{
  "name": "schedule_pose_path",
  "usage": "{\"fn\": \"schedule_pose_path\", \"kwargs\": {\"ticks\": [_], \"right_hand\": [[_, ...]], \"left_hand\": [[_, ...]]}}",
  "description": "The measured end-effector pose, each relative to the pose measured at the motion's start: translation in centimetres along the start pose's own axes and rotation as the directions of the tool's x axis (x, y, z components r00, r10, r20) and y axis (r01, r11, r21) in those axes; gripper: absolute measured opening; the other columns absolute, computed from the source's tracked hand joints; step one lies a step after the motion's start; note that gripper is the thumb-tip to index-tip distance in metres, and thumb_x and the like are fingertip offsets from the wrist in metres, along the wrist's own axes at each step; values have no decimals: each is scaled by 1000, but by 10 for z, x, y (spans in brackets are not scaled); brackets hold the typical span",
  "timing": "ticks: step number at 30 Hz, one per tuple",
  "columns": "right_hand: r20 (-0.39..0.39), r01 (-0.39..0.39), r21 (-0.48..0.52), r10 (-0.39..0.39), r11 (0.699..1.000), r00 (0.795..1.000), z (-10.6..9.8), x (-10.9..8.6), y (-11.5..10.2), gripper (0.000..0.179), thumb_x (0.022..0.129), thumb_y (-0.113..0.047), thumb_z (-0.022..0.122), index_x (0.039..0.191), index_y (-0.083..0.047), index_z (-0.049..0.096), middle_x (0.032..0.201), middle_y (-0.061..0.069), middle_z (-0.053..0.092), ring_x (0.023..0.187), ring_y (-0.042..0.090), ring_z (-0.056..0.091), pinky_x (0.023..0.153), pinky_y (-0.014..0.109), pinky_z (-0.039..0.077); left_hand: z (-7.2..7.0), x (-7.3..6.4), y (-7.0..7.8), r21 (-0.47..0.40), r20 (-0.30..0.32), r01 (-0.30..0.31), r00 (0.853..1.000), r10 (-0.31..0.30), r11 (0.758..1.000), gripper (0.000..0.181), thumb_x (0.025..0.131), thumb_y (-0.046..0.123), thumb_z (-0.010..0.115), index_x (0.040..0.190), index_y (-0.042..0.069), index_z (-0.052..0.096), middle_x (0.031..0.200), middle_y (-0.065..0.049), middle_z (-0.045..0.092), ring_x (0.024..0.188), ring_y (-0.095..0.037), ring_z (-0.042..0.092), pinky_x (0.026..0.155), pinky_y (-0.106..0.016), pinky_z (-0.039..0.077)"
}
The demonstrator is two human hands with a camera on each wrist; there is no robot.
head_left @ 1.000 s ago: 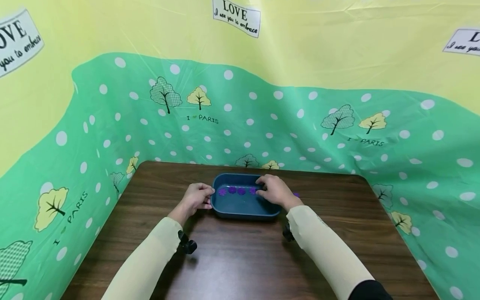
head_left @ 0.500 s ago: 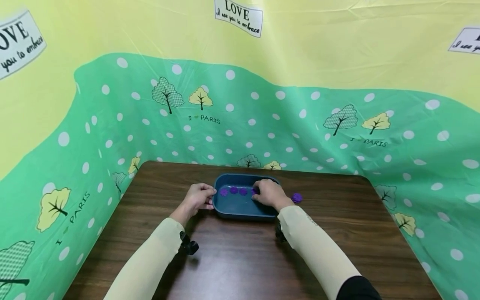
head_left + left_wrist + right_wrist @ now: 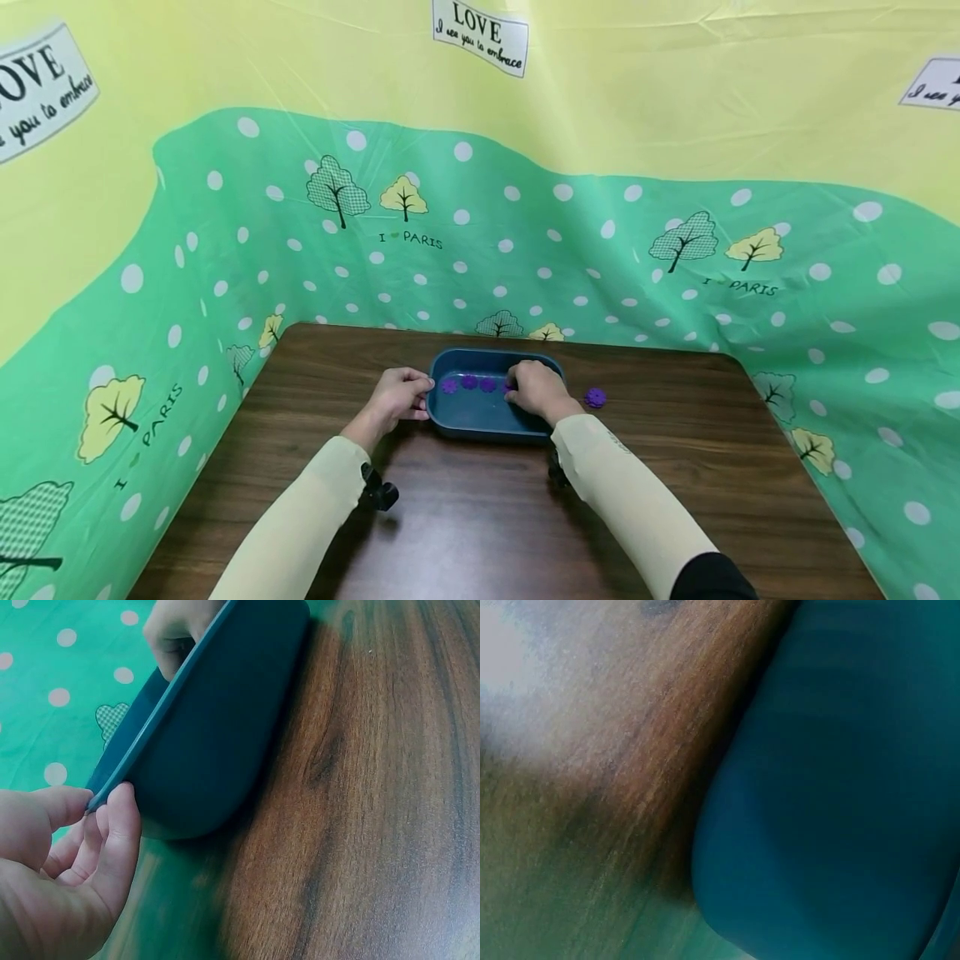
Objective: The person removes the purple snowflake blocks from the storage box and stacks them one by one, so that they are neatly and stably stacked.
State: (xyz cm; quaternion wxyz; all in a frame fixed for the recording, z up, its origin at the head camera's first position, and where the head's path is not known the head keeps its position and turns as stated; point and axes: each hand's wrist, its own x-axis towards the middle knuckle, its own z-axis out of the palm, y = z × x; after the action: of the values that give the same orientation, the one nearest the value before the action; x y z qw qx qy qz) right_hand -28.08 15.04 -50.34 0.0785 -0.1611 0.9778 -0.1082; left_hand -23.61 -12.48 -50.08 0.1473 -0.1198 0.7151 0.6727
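Note:
A dark blue rectangular tray (image 3: 468, 412) stands near the table's far edge. My left hand (image 3: 392, 392) pinches its left rim between thumb and fingers, as the left wrist view shows on the tray wall (image 3: 217, 720). Three purple flower-shaped pieces (image 3: 487, 384) lie in a row on the tray floor. Reaching over the right side, my right hand (image 3: 538, 388) has its fingertips down inside and pinches another purple flower-shaped piece (image 3: 507, 388), mostly hidden by the fingers. In the right wrist view only the tray's outer wall (image 3: 817, 795) and table show.
Just right of the tray, more purple flower-shaped material (image 3: 595, 397) sits on the brown wooden table (image 3: 480, 517), looking like a small stack. Behind the table hangs a green and yellow patterned cloth (image 3: 525, 225).
My right hand has moved left and down onto the purple piece at the row's right end, uncovering the purple stack outside the tray. The left hand keeps its hold on the rim.

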Motion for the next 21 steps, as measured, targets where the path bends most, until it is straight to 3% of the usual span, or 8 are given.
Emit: {"fn": "schedule_pose_path", "kwargs": {"ticks": [13,21], "right_hand": [[22,2,-9,-2,1000,1000,-2,3,-4,33,92,-28,79,123,-17,74,121,5,72,107,26,69,92,47,59],[90,17,-13,-16,1000,996,-4,6,-6,36,95,-28,77,127,-15,71,125,6,71,110,25,68,95,46,58]], "left_hand": [[-1,-1,1,-3,2,1,1000,-1,1000,18,100,12,67,114,0,67,84,-14,64,63,-16,61,58,-32,63],[-1,0,2,-2,5,9,1000,-9,1000,18,100,12,67,114,0,68,88,-18,65,63,-16,61,58,-32,63]]}}
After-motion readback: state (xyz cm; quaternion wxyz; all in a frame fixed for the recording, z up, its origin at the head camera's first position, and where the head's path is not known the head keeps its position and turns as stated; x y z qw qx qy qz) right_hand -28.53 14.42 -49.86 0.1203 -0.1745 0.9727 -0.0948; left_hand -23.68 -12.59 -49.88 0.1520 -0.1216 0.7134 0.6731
